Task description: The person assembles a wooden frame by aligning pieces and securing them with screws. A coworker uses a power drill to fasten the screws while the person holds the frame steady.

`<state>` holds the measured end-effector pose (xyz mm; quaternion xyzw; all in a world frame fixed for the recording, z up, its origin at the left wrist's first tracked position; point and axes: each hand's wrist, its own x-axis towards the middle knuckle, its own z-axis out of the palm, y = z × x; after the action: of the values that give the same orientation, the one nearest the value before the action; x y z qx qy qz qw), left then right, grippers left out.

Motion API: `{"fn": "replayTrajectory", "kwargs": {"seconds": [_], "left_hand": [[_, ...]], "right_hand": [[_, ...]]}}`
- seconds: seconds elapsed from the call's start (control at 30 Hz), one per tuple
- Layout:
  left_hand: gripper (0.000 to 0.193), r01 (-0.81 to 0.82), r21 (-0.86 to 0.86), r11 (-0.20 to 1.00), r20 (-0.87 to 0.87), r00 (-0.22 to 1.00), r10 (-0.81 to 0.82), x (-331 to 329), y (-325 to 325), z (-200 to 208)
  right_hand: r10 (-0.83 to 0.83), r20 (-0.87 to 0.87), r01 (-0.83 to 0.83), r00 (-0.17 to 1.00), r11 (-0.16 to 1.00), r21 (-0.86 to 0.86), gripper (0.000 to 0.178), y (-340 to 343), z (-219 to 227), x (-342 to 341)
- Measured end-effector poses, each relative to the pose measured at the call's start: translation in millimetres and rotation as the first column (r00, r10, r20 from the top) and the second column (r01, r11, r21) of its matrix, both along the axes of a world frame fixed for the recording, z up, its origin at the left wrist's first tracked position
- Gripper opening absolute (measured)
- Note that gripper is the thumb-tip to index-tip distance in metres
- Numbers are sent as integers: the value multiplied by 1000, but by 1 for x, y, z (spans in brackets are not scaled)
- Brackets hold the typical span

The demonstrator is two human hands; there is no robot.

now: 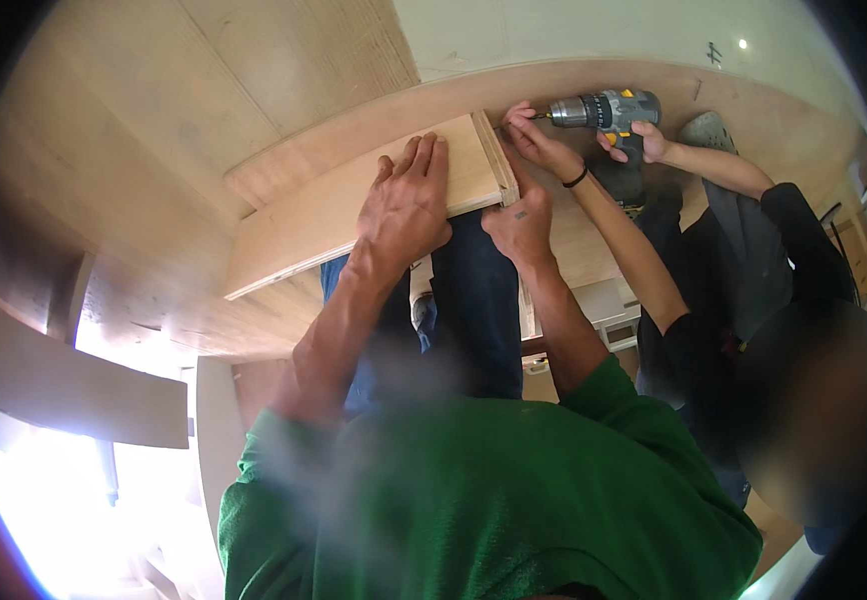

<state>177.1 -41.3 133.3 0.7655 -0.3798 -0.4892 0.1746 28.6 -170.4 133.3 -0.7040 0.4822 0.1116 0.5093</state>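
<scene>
A pale plywood board (pixel 324 213) lies on a slant in front of me, with a narrow plywood end piece (pixel 495 160) standing against its right end. My left hand (pixel 406 205) rests on the board's top face, fingers stretched flat over it. At the near right corner, my right hand (pixel 522 222) grips the end piece, its index finger running up along the outer side. A person to my right holds a grey and yellow cordless drill (pixel 604 110) level, pointing left at the end piece. That person's other hand (pixel 542 140) is at the drill's tip and hides what it pinches.
Behind the board runs a curved plywood panel (pixel 374 125). Large wooden sheets (pixel 204 80) lie beyond it. The co-worker's arm (pixel 634 240) comes in close beside my right forearm. A curved pale panel (pixel 74 385) stands at the left before bright light.
</scene>
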Motion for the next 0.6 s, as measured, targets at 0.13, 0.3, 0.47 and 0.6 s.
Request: {"fn": "replayTrajectory", "kwargs": {"seconds": [0.13, 0.3, 0.47, 0.6], "left_hand": [[87, 22, 27, 999, -5, 1000, -22, -1, 2, 0], [78, -16, 22, 1000, 20, 1000, 15, -6, 3, -1], [75, -18, 20, 1000, 20, 1000, 18, -6, 3, -2], [78, -11, 38, 999, 27, 1000, 10, -5, 1, -1]], "right_hand": [[102, 7, -100, 995, 989, -108, 75, 1, -1, 0], [107, 16, -104, 994, 989, -107, 74, 0, -4, 0], [43, 10, -42, 999, 997, -65, 69, 2, -2, 3], [8, -6, -9, 1000, 998, -60, 67, 4, 0, 6]]}}
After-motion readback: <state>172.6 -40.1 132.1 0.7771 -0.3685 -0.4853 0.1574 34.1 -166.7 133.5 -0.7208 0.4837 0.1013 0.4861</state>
